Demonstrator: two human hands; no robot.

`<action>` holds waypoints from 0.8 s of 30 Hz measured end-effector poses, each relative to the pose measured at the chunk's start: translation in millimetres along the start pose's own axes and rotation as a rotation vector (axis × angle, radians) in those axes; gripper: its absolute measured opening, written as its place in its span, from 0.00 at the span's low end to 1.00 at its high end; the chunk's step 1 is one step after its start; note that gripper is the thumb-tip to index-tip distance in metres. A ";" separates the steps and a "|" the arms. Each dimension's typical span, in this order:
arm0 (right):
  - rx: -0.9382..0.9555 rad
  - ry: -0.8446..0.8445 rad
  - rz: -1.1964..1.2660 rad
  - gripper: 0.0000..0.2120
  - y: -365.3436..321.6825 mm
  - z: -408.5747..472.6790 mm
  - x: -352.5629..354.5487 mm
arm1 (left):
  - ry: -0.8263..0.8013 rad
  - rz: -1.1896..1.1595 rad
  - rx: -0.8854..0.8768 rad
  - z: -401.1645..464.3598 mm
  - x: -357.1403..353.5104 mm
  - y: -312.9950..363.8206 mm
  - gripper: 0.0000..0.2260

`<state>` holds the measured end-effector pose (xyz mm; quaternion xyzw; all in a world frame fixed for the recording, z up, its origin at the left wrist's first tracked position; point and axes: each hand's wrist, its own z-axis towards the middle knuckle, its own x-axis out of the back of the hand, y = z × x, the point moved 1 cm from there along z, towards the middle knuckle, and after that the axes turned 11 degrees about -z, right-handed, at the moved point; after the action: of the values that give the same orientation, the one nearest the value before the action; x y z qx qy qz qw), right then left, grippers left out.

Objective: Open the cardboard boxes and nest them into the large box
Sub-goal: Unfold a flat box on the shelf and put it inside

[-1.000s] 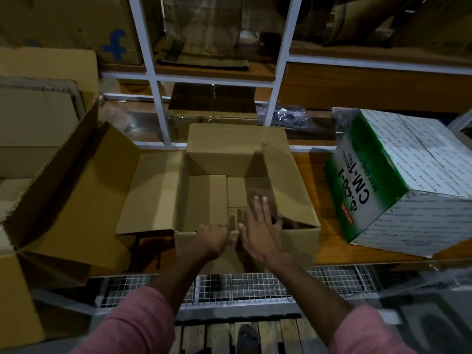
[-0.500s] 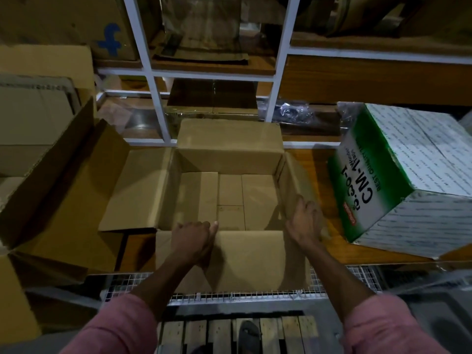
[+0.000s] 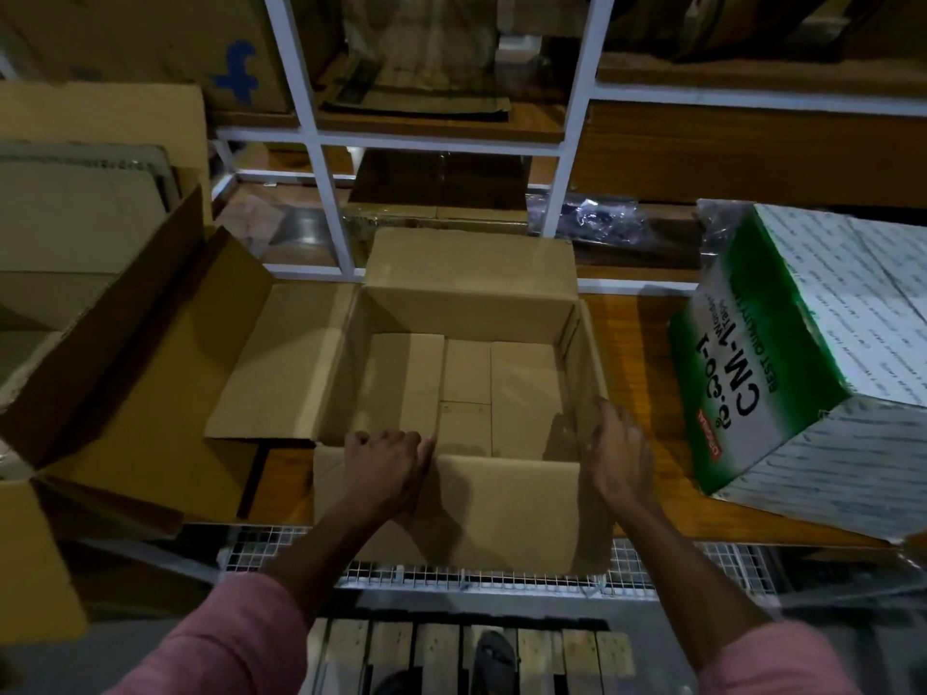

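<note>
Center box (image 3: 466, 393) stands open, not nested; left hand (image 3: 386, 469) grips its near flap, right hand (image 3: 619, 453) its right wall; big box (image 3: 125, 368) waits left.

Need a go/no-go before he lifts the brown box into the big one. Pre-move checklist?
1. All four flaps of the open brown box folded out: ok.
2. Its inside free of loose items: ok.
3. Left hand on near flap: ok.
4. Right hand on right wall: ok; firmness of grip: cannot tell.
5. Large box at left open toward him: ok.
6. Green-and-white carton apart from the box: ok.
</note>
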<state>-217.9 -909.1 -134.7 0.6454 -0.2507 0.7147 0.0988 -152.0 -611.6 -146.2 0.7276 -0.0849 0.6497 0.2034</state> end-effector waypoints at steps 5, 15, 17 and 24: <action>0.436 0.025 0.039 0.12 -36.2 -29.4 -3.8 | -0.013 -0.196 0.111 3.9 4.4 4.8 0.16; 0.557 -0.212 -0.169 0.12 -63.3 -40.2 -18.2 | 0.056 -0.300 0.006 3.6 2.7 -4.0 0.27; 0.525 -0.201 -0.166 0.13 -54.5 -40.1 -18.6 | 0.162 -0.159 0.162 7.3 6.7 -14.2 0.21; 0.508 -0.192 -0.127 0.12 -48.0 -46.2 -14.4 | 0.162 -0.514 0.377 19.1 -10.6 -40.9 0.18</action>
<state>-233.8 -843.0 -139.5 0.7287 -0.0308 0.6826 -0.0460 -120.2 -583.9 -165.6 0.6960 0.2397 0.6372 0.2283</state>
